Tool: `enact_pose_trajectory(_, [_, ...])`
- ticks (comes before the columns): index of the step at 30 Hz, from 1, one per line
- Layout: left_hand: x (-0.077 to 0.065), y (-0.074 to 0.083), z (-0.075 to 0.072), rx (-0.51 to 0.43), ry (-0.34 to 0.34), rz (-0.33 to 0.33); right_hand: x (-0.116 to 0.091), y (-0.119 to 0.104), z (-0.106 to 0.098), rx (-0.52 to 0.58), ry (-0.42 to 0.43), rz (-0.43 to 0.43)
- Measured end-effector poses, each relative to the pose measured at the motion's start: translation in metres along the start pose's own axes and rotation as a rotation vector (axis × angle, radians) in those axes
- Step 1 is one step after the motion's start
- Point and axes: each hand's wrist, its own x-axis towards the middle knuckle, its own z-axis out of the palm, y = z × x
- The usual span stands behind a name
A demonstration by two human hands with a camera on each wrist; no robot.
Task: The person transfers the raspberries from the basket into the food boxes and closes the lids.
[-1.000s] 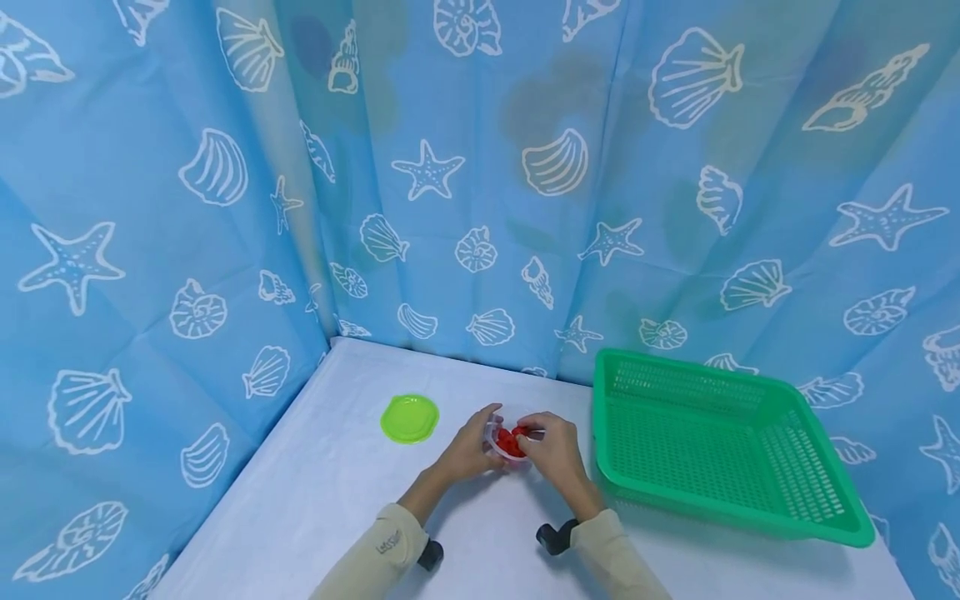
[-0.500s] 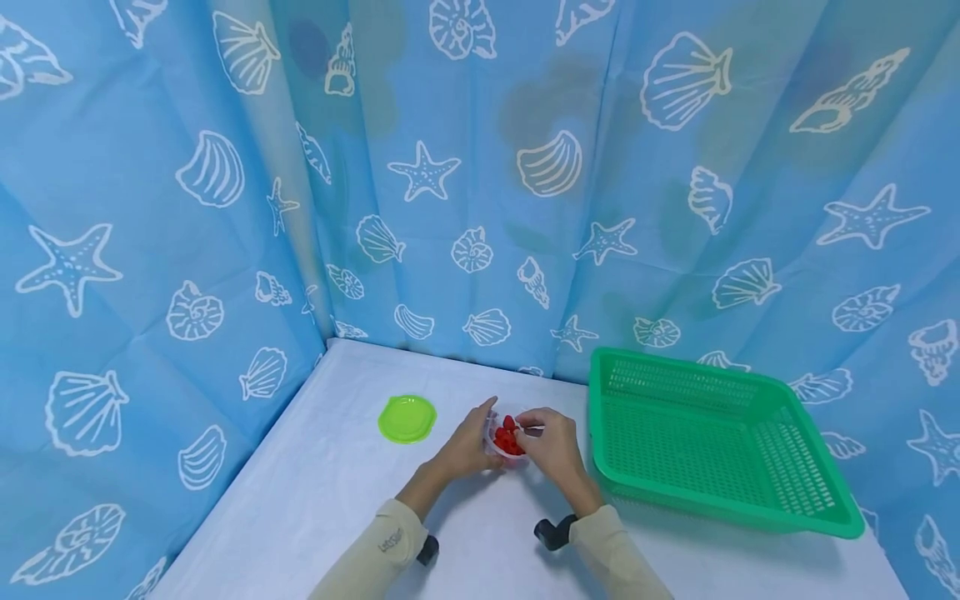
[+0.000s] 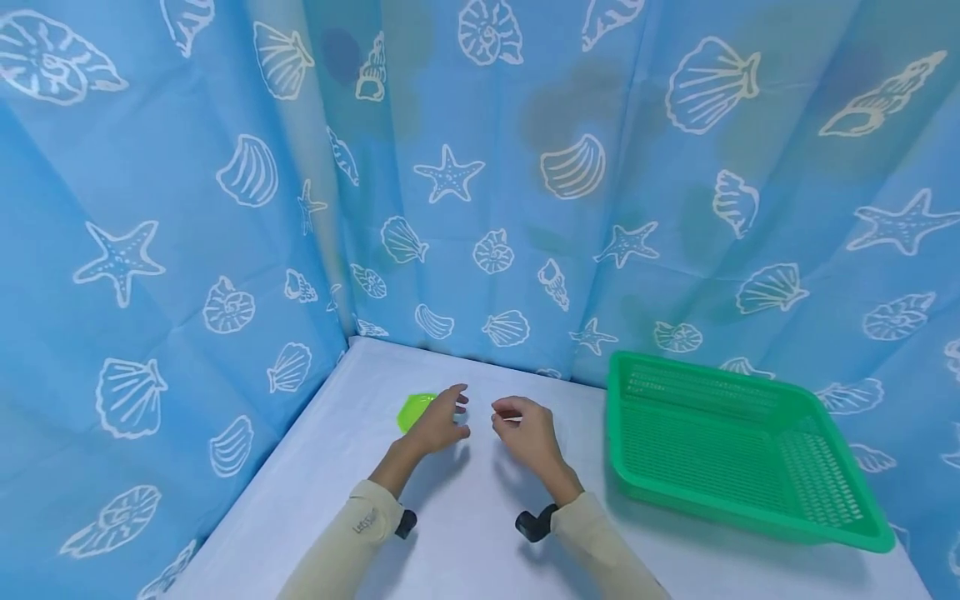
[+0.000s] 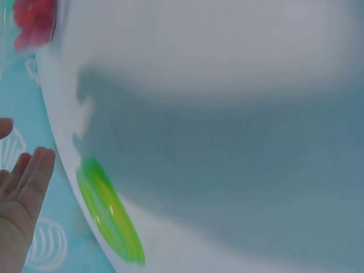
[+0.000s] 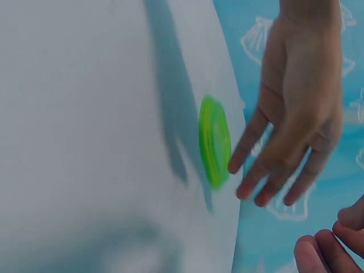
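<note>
My left hand point(image 3: 437, 423) reaches over the table at the light green round lid point(image 3: 414, 411), fingers spread and relaxed, overlapping its right side in the head view. Nothing shows in its grasp; in the right wrist view the left hand point(image 5: 301, 119) hangs above the lid point(image 5: 215, 142), fingers pointing down. To the right, my right hand point(image 3: 527, 429) is raised over the table with loosely bent fingers, thumb near the index finger, holding nothing visible. A clear container point(image 4: 8, 37) with red pieces point(image 4: 37, 20) appears at the left wrist view's top corner; in the head view the right hand hides it.
A large green perforated basket point(image 3: 735, 450) stands on the right of the white-covered table point(image 3: 465, 533). A blue curtain point(image 3: 495, 192) with shell and starfish prints hangs behind and at the left.
My left hand has let go of the clear container and moved left to the green lid. The right hand has left the red pieces and lifted away. The head view has turned slightly left.
</note>
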Motion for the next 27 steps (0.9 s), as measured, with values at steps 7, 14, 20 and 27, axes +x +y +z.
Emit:
enact_pose_trajectory(7, [0.002,-0.019,-0.035,0.023,0.133,-0.045,0.005,-0.014,0.035,0.03,-0.147,0.044])
enact_pose_trajectory(14, [0.002,-0.044,-0.054,0.102,0.207,-0.126,0.009,-0.006,0.063,0.099,-0.243,0.134])
enact_pose_trajectory(20, [0.003,-0.059,-0.058,0.057,0.137,-0.275,0.011,0.0,0.073,0.125,-0.256,0.198])
enact_pose_trajectory(27, [0.003,-0.065,-0.064,0.0,0.062,-0.417,0.017,0.002,0.083,0.173,-0.29,0.3])
